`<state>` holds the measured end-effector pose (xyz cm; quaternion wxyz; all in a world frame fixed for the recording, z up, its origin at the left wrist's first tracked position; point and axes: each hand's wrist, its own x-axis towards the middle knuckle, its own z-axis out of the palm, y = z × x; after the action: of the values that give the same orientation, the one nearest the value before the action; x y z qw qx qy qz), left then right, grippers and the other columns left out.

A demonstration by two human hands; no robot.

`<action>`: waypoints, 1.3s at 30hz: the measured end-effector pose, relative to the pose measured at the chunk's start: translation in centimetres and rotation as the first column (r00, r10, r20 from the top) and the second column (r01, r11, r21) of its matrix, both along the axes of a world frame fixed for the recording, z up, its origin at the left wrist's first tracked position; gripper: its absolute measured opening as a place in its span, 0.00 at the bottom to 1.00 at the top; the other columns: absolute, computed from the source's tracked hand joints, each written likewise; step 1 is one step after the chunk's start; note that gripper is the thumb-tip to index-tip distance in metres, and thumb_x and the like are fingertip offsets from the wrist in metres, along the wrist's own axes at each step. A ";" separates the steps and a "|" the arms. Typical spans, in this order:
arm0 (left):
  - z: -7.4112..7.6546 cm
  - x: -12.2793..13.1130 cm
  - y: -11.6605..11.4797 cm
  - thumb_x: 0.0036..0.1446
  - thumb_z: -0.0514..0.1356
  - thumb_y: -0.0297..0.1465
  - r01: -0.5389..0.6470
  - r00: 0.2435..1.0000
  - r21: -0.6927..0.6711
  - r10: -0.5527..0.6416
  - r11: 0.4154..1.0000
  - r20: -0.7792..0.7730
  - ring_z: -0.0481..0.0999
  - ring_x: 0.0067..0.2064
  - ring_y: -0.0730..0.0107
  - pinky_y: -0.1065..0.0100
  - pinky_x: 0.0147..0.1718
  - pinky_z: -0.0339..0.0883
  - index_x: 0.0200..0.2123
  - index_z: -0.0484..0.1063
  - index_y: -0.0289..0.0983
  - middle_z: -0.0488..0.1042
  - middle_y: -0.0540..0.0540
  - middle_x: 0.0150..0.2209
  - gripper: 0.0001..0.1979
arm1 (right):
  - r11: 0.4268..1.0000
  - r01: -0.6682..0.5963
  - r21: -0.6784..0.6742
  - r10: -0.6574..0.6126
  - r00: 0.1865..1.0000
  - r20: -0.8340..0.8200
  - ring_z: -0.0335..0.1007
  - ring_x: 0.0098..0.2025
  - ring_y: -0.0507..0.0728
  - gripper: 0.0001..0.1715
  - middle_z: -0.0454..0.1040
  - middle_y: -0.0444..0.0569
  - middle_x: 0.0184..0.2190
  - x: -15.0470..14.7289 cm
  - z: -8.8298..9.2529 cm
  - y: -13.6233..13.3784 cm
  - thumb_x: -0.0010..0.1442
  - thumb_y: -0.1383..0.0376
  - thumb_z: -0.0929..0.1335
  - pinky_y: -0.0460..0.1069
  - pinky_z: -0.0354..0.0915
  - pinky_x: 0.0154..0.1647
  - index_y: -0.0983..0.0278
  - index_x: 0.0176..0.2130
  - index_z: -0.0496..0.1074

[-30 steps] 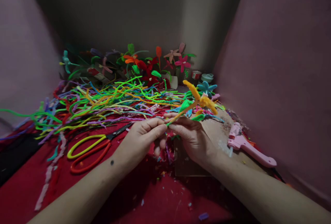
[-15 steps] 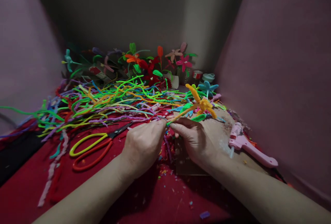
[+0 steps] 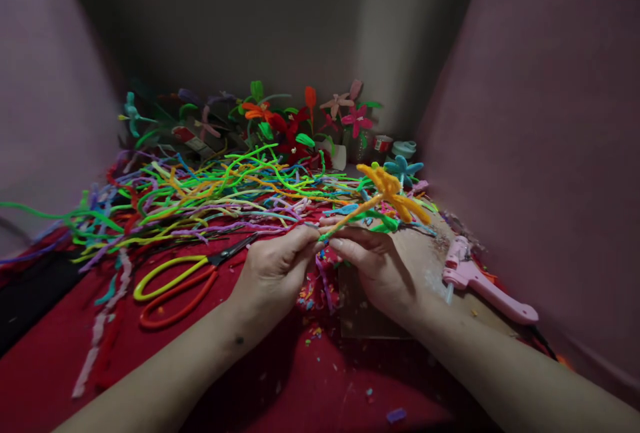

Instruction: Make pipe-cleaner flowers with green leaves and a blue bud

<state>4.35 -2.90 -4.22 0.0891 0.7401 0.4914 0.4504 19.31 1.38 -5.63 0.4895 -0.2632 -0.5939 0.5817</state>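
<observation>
An orange pipe-cleaner flower (image 3: 393,194) with a green leaf (image 3: 385,223) and a thin stem slants up to the right above the red cloth. My left hand (image 3: 273,271) pinches the lower end of its stem with closed fingers. My right hand (image 3: 377,266) is closed on the same stem just beside it, fingertips almost touching the left ones. Both wrists rest low over the cloth, near a brown cardboard sheet (image 3: 415,253).
A big tangle of coloured pipe cleaners (image 3: 200,196) spreads behind the hands. Scissors with yellow and orange handles (image 3: 175,283) lie at the left. A pink glue gun (image 3: 483,283) lies at the right. Finished flowers (image 3: 295,123) stand at the back by pink walls.
The flower head has turned and tipped slightly as both hands rolled the stem. The left hand rotated, its fingers curling back round the stem end. Nothing else moved.
</observation>
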 end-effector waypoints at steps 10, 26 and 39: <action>1.4 0.1 0.2 0.53 0.58 0.31 0.361 0.809 -0.503 0.005 0.785 0.588 0.65 0.15 0.81 0.78 0.16 0.60 0.24 0.68 0.35 0.67 0.55 0.16 0.07 | 0.996 0.026 0.087 -0.022 0.999 -0.048 0.67 0.41 0.55 0.10 0.74 0.42 0.34 0.2 -0.4 0.2 0.53 0.68 0.70 0.53 0.60 0.51 0.54 0.33 0.79; 0.6 -0.5 0.8 0.55 0.59 0.32 0.607 0.641 -0.523 0.020 0.598 0.767 0.63 0.12 0.83 0.81 0.12 0.56 0.26 0.70 0.33 0.69 0.53 0.15 0.09 | 0.992 -0.110 -0.066 0.106 0.993 -0.055 0.71 0.45 0.58 0.09 0.78 0.45 0.38 0.1 0.5 0.5 0.49 0.62 0.72 0.57 0.63 0.52 0.56 0.34 0.79; 0.0 0.4 0.1 0.56 0.56 0.30 0.095 0.994 -0.177 -0.084 0.980 0.073 0.71 0.27 0.76 0.75 0.29 0.62 0.34 0.71 0.35 0.73 0.50 0.27 0.06 | 0.989 -0.008 -0.145 -0.017 0.985 -0.169 0.71 0.36 0.56 0.04 0.77 0.46 0.31 -0.3 -0.1 0.5 0.46 0.65 0.73 0.53 0.66 0.42 0.60 0.28 0.78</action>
<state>4.71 -2.82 -4.18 0.1916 0.7354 0.4931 0.4235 19.01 1.84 -5.74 0.5191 -0.2488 -0.5056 0.6427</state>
